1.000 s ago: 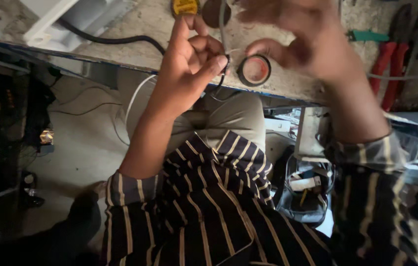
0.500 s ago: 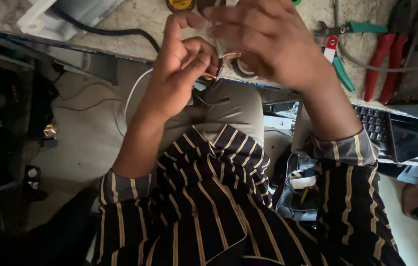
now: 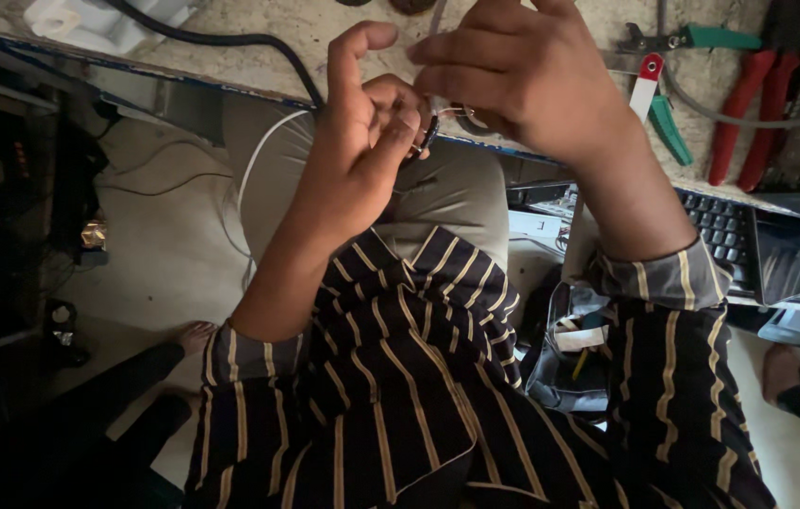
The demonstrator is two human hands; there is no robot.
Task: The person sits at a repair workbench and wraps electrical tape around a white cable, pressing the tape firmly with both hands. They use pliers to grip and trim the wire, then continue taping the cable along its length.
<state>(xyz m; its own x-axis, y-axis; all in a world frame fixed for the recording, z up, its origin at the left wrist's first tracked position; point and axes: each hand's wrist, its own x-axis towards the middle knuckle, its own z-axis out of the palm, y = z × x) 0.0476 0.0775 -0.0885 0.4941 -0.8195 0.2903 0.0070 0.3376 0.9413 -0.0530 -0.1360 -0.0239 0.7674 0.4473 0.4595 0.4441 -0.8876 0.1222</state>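
Both hands (image 3: 438, 113) have drawn closer, pinching thin wire (image 3: 452, 111) lying crosswise.

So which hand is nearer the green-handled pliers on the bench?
Right. The right hand is just beside the green-handled pliers, to their left in view; the left hand is farther away, beyond the right hand.

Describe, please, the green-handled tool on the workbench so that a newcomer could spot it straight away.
Start at the speckled workbench along the top of the view and go to its right part, just past the right hand. There lie the green-handled pliers, handles spread. The neighbouring pliers have red handles, so the green marks them out.
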